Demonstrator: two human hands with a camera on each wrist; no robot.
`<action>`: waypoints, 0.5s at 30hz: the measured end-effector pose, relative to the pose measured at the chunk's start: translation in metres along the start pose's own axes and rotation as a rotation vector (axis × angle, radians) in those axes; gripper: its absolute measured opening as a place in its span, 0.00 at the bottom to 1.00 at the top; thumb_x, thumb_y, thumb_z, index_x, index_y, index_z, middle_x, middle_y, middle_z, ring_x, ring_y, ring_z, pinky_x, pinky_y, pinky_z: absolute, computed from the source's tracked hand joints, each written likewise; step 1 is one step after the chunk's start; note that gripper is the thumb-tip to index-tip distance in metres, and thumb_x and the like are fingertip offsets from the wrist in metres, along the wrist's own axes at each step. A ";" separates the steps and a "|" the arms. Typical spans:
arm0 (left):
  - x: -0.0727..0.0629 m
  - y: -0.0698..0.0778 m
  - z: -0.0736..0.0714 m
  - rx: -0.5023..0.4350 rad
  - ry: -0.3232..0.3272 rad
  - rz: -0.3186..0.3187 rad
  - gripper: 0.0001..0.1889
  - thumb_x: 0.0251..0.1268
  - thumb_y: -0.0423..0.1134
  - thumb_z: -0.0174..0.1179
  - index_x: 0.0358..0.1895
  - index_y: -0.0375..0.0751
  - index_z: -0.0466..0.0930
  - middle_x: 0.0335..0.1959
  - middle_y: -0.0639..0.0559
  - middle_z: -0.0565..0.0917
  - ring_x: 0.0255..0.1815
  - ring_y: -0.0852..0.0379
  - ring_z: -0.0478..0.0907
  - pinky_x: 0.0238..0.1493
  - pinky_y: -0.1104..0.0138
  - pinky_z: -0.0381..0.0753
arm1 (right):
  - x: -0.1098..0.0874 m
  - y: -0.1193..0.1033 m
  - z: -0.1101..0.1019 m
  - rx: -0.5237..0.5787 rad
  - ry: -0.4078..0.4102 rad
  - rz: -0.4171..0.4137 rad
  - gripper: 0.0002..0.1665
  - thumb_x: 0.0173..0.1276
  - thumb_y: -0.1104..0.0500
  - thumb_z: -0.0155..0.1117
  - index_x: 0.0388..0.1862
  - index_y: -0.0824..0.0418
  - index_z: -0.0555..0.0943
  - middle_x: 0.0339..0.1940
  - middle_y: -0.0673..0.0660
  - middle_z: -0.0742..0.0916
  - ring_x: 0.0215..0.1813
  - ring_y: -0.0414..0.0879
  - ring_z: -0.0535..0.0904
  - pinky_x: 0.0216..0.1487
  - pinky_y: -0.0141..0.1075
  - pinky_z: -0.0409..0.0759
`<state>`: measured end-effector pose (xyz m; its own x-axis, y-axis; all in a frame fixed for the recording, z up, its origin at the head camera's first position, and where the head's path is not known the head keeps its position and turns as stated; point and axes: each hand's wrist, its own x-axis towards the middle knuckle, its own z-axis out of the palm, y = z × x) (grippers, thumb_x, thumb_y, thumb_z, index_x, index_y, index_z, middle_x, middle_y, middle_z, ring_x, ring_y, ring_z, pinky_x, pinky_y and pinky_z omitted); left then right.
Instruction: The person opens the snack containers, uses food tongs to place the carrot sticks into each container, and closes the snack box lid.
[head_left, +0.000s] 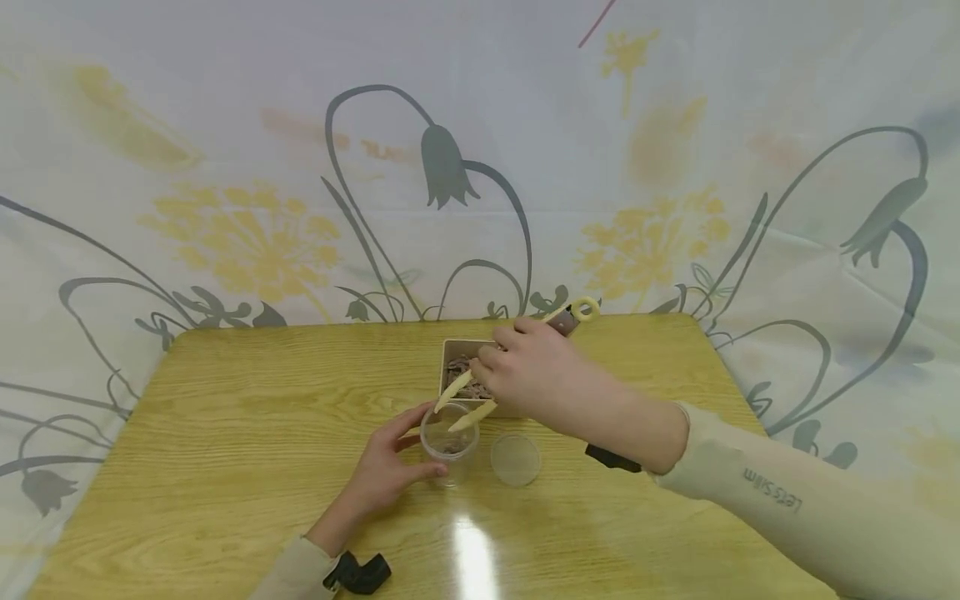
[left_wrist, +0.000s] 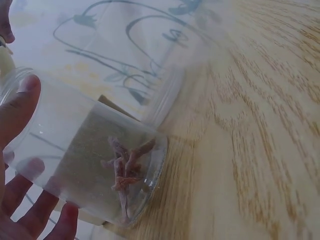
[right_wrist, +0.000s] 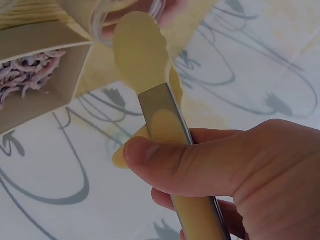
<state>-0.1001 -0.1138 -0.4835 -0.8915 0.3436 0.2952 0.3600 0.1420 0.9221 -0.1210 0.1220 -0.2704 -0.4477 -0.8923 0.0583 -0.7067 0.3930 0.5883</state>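
My left hand (head_left: 387,460) grips a clear plastic jar (head_left: 450,446) round its side near the rim, and the jar stands on the table. Several brownish-pink dried strips (left_wrist: 122,170) lie at the jar's bottom in the left wrist view. In my right hand (head_left: 528,367) are yellow and metal tongs (right_wrist: 167,115), held along their arms. Their yellow tips are parted over the jar's mouth, and I see nothing between them. Just behind the jar is a beige box (head_left: 465,346) with more of the strips (right_wrist: 30,72) inside, partly hidden by my right hand.
A round translucent lid (head_left: 516,460) lies flat on the wooden table (head_left: 300,392), to the right of the jar. Behind the table's far edge hangs a flower-patterned cloth (head_left: 480,225).
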 end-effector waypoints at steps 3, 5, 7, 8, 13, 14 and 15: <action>0.000 -0.001 0.000 -0.011 -0.008 0.003 0.43 0.46 0.30 0.77 0.71 0.40 0.69 0.66 0.40 0.75 0.65 0.38 0.71 0.60 0.51 0.78 | -0.004 0.008 0.002 0.046 -0.003 0.033 0.18 0.62 0.58 0.75 0.51 0.52 0.86 0.45 0.48 0.88 0.46 0.48 0.82 0.45 0.38 0.80; 0.000 -0.002 0.000 -0.023 -0.015 0.006 0.43 0.47 0.30 0.77 0.71 0.41 0.69 0.66 0.41 0.75 0.66 0.39 0.71 0.61 0.50 0.78 | -0.006 0.014 0.003 0.086 0.003 0.064 0.18 0.62 0.60 0.74 0.52 0.53 0.86 0.46 0.49 0.88 0.46 0.49 0.82 0.44 0.39 0.79; 0.001 -0.003 0.000 -0.032 -0.021 0.004 0.43 0.47 0.29 0.77 0.71 0.41 0.69 0.66 0.41 0.75 0.66 0.39 0.71 0.61 0.50 0.78 | -0.009 0.020 0.006 0.121 0.005 0.098 0.19 0.62 0.62 0.74 0.52 0.53 0.86 0.46 0.49 0.88 0.45 0.49 0.82 0.43 0.39 0.79; 0.001 -0.004 0.000 -0.037 -0.021 0.005 0.43 0.48 0.29 0.76 0.71 0.41 0.69 0.66 0.41 0.75 0.66 0.39 0.71 0.61 0.50 0.78 | -0.011 0.023 0.008 0.141 0.001 0.112 0.20 0.61 0.64 0.74 0.53 0.54 0.85 0.47 0.49 0.88 0.45 0.49 0.82 0.43 0.39 0.79; 0.000 -0.003 0.000 -0.031 -0.015 0.009 0.43 0.47 0.28 0.76 0.71 0.38 0.69 0.65 0.39 0.76 0.66 0.37 0.70 0.60 0.50 0.78 | -0.022 0.037 0.019 0.209 -0.048 0.171 0.28 0.59 0.71 0.71 0.59 0.56 0.83 0.51 0.51 0.87 0.49 0.52 0.81 0.49 0.42 0.80; 0.000 -0.003 0.000 -0.030 -0.013 0.009 0.43 0.47 0.28 0.76 0.71 0.38 0.69 0.65 0.39 0.76 0.65 0.37 0.71 0.60 0.50 0.78 | -0.025 0.039 0.022 0.218 -0.052 0.181 0.28 0.59 0.71 0.71 0.59 0.56 0.83 0.51 0.51 0.87 0.49 0.52 0.81 0.50 0.42 0.80; 0.000 -0.003 0.000 -0.028 -0.011 0.009 0.43 0.47 0.28 0.77 0.71 0.38 0.69 0.65 0.39 0.75 0.65 0.37 0.70 0.60 0.50 0.78 | -0.027 0.040 0.026 0.227 -0.054 0.193 0.28 0.60 0.71 0.71 0.60 0.56 0.82 0.51 0.51 0.87 0.49 0.53 0.81 0.50 0.43 0.81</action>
<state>-0.1011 -0.1148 -0.4864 -0.8850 0.3554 0.3008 0.3602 0.1130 0.9260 -0.1515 0.1673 -0.2693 -0.6096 -0.7858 0.1047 -0.7078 0.5990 0.3746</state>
